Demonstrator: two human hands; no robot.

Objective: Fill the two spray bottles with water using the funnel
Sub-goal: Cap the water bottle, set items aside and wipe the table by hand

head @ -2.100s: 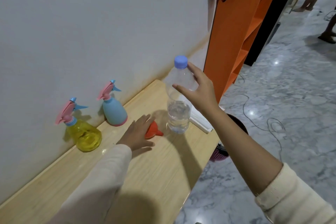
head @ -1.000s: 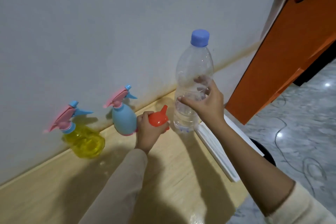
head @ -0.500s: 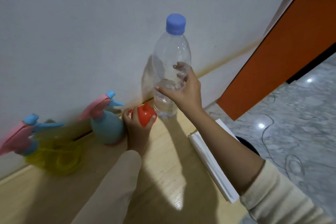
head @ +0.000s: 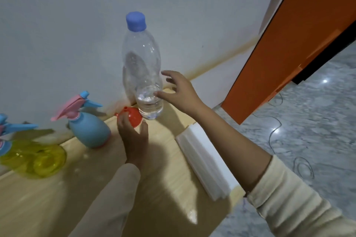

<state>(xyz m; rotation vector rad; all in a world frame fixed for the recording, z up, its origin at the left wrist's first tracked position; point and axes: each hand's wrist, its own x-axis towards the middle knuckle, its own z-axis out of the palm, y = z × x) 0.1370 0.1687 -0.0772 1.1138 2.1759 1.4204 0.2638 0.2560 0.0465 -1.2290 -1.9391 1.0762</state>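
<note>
On the wooden table (head: 57, 194) the capped water bottle (head: 142, 67) stood upright by the wall, right hand (head: 181, 94) beside it, fingers spread, thumb just touching. The yellow spray bottle (head: 38, 159) and blue spray bottle (head: 88, 132) waited left, heads on. The left hand (head: 134, 140) gripped the orange funnel (head: 132, 116). Setup stage, seemingly: next, unscrew a sprayer and seat the funnel.

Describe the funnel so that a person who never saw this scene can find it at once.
On the wooden table by the white wall stands a tall clear water bottle. At its foot, between it and the blue spray bottle, the left hand holds the funnel. It is the only orange-red thing on the table, with a short spout.
</note>
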